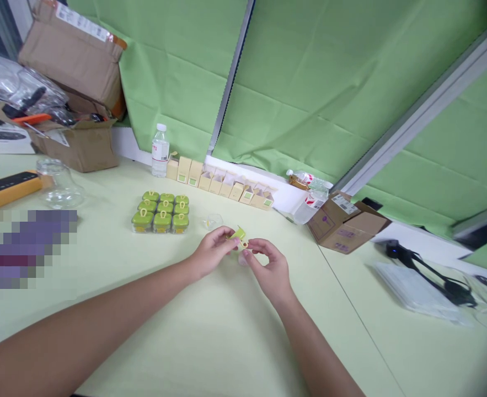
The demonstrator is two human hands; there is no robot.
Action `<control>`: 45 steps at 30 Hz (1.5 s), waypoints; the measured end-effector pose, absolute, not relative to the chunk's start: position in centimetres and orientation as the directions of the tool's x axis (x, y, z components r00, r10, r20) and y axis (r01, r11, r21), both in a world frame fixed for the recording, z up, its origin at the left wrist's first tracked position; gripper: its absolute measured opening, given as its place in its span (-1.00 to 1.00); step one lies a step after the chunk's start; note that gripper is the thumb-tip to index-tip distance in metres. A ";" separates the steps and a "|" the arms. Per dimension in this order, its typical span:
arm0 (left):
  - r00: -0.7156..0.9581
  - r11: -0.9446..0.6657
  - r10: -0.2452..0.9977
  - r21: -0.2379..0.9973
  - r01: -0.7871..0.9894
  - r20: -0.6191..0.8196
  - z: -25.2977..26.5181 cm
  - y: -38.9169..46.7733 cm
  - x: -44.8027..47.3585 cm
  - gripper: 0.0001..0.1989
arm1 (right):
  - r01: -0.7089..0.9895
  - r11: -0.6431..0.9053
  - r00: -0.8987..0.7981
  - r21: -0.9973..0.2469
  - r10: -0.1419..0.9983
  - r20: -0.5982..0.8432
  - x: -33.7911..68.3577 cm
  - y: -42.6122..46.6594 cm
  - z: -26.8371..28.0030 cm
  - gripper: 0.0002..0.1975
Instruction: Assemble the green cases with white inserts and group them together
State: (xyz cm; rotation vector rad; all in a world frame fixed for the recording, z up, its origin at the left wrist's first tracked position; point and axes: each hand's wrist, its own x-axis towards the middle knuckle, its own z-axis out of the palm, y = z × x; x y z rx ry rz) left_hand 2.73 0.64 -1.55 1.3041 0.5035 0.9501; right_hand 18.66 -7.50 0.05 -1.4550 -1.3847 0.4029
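Observation:
My left hand point(210, 252) is closed, pinching a small green lid point(238, 234) between thumb and fingers. Facing it, my right hand point(270, 269) pinches a small yellow loop-shaped piece point(244, 244) at the lid's near edge. Whether the loop is joined to the lid I cannot tell. A small pale round thing point(242, 259), too blurred to name, shows below the fingertips. Just beyond my left hand lies a small clear container point(213, 221). Farther left, several small clear boxes with green lids point(165, 207) stand together in rows, each with a yellow loop on top.
Several small cream cartons point(216, 182) line the back edge, beside an upright water bottle point(160, 151). Other bottles point(309, 207) lean near a cardboard box point(344, 223) at right. A glass jar point(59, 184), a power strip point(9, 190) and an open carton point(88, 146) are at left.

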 end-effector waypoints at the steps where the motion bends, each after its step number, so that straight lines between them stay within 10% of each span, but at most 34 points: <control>1: 0.563 0.026 0.811 0.952 -0.305 0.159 -1.4 0.6 2.7 -0.67 | 0.560 0.219 0.277 -0.799 0.860 0.429 18.5 -7.6 0.1 -0.78; 37: 0.766 0.071 0.629 0.971 -0.228 0.134 -1.4 0.8 1.8 -0.67 | 0.462 0.194 0.242 -0.865 0.911 0.334 18.3 -7.5 0.2 -0.83; 45: 0.774 0.344 0.633 0.894 -0.289 0.007 -1.6 1.5 2.4 -0.67 | 0.348 0.205 0.287 -0.915 0.906 0.312 18.3 -7.1 -0.4 -0.80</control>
